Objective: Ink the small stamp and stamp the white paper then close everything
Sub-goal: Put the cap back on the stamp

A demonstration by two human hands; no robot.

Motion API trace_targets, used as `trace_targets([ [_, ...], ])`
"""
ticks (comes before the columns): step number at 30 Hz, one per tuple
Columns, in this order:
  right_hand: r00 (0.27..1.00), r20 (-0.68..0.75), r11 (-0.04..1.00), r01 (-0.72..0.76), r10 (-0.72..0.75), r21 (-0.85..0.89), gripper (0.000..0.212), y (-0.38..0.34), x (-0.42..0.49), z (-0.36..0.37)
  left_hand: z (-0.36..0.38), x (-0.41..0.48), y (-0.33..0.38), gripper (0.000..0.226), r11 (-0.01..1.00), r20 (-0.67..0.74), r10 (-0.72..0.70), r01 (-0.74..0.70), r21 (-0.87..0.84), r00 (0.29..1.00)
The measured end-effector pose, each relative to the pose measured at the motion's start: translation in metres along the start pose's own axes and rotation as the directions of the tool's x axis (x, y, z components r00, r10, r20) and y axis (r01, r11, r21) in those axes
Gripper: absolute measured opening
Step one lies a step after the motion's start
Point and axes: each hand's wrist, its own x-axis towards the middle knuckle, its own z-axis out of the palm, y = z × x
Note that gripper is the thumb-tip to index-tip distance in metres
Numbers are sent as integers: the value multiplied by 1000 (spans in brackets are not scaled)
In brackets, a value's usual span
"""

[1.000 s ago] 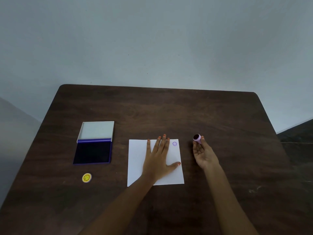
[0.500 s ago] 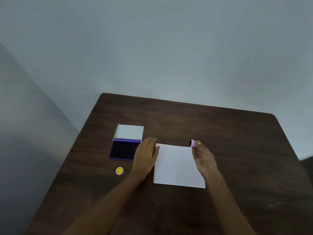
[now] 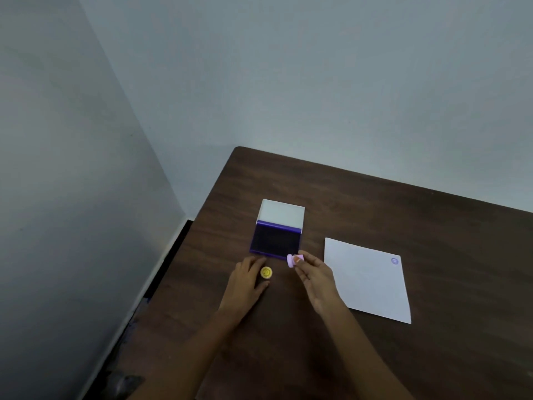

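Both hands have left the paper and gone left toward the ink pad since a moment ago; the left, which lay beside the sheet's left edge, now sits at the yellow cap, and the right has carried the stamp across with it.

Right hand [image 3: 314, 280]: fingertips pinched on the small pink stamp [image 3: 294, 260], held on its side. Stamp sits just off the near right corner of the ink pad [image 3: 275, 239]; touching it or not, can't tell. Which way the inked face points can't be made out.

Left hand [image 3: 245, 280]: palm down on the table [image 3: 432, 226], fingers spread loosely, thumb and forefinger either side of a small round yellow cap [image 3: 266, 272] with a smiley face on it. Fingers are at the cap but not clearly closed on it; grip can't be told. Forefinger tip reaches close to the pad's near edge.

Ink pad lies open near the table's left edge, about midway back. Dark purple pad toward the person, white lid [image 3: 282, 212] hinged up behind it on the far side.

White paper [image 3: 366, 281] lies flat to the right of the hands, well apart from the pad, turned slightly askew. One small round purple stamp mark [image 3: 394, 261] in its far right corner.

Table is dark brown wood, set into the corner of pale grey walls [image 3: 259, 82].
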Motion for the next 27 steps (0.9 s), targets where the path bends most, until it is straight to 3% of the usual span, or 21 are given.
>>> trace_targets([
  [7,996,-87,985,12,-27,-171,32,14,1,15,0,12,2,35,998,105,55,-56,6,993],
  [10,997,-80,996,-8,1,-91,28,17,4,17,-2,17,2,29,999,98,48,-47,-16,994],
  [12,997,-60,999,-37,39,35,26,18,6,17,-6,18,3,23,984,39,-39,45,-171,998],
  [13,997,-46,993,-55,60,102,24,18,7,17,-9,17,4,19,936,23,-150,149,-320,988],
  [14,996,-28,984,-74,80,163,23,17,7,17,-12,17,4,16,815,69,-286,281,-508,956],
  [16,995,1,969,-98,100,228,18,17,7,19,-20,17,6,12,330,334,-411,481,-812,848],
  [17,995,10,968,-96,97,230,16,16,6,21,-24,17,7,12,110,440,-394,517,-849,807],
  [19,997,30,976,-73,68,207,14,16,6,24,-29,17,7,15,-111,531,-356,529,-841,769],
  [22,999,46,994,-10,5,111,21,17,4,26,-34,16,10,17,-183,568,-325,539,-822,756],
  [27,985,7,957,171,-175,-234,26,19,-1,30,-38,17,12,12,-214,577,-284,536,-817,766],
])
